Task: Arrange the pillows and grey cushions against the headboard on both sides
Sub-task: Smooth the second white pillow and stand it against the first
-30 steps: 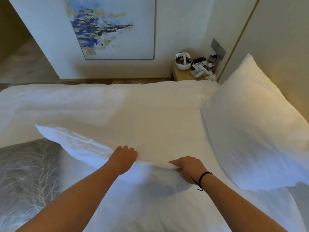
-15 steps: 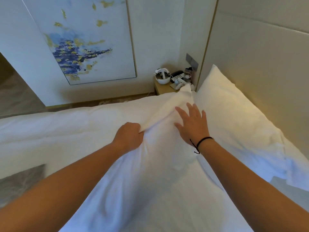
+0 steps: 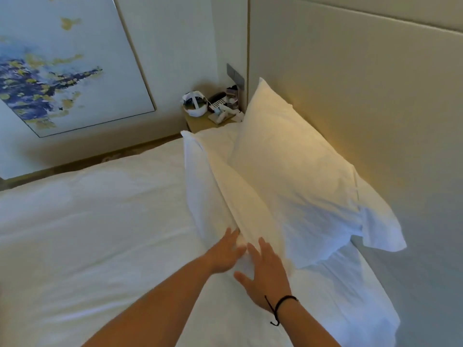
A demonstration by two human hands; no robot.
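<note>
Two white pillows lean at the far side of the bed. The back pillow [image 3: 295, 171] rests against the beige headboard [image 3: 363, 96]. The front pillow [image 3: 225, 191] stands propped against it, its near end by my hands. My left hand [image 3: 225, 251] lies with fingers spread at the front pillow's near corner. My right hand [image 3: 265, 274], a black band on the wrist, is flat and open just beside it, touching the pillow's edge. No grey cushion is in view.
White duvet [image 3: 100, 234] covers the bed. A small wooden nightstand [image 3: 200, 121] in the corner holds a white headset, a phone and small items. A blue and gold painting [image 3: 62, 71] hangs on the left wall.
The pillow I was carrying now stands against the back pillow. Both hands have let go of it and drawn back to its near end, fingers spread.
</note>
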